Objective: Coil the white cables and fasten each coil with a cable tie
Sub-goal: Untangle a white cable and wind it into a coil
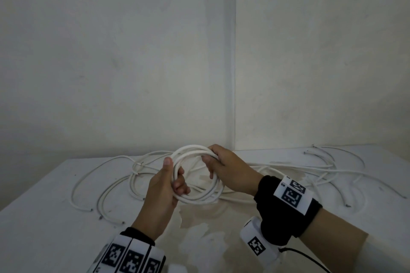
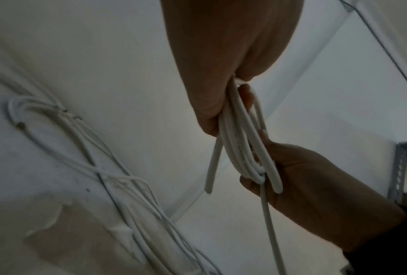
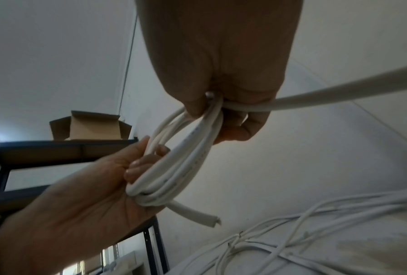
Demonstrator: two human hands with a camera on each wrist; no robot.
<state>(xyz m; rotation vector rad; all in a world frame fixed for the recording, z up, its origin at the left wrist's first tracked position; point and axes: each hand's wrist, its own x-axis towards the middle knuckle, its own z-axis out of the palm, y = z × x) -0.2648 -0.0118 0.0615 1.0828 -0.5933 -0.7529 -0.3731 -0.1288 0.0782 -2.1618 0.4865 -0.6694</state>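
Note:
A coil of white cable (image 1: 191,148) with several loops hangs upright above the white table (image 1: 55,217). My left hand (image 1: 167,175) grips the coil's near left side, thumb on top and fingers curled through the ring. On the far right side my right hand (image 1: 218,162) is wrapped around the loops. The left wrist view has the left hand (image 2: 212,104) bunching the coil (image 2: 238,134), with a short free end (image 2: 212,167) hanging down. In the right wrist view the right hand (image 3: 240,126) clasps the coil (image 3: 186,167); a cut end (image 3: 198,214) sticks out below, and one strand (image 3: 339,89) leads off right.
Several loose white cables (image 1: 321,170) sprawl over the table behind and beside the hands, some (image 1: 88,179) reaching the left front. Two walls meet in a corner behind the table. A dark metal shelf (image 3: 56,148) with an open cardboard box (image 3: 91,128) stands to the left.

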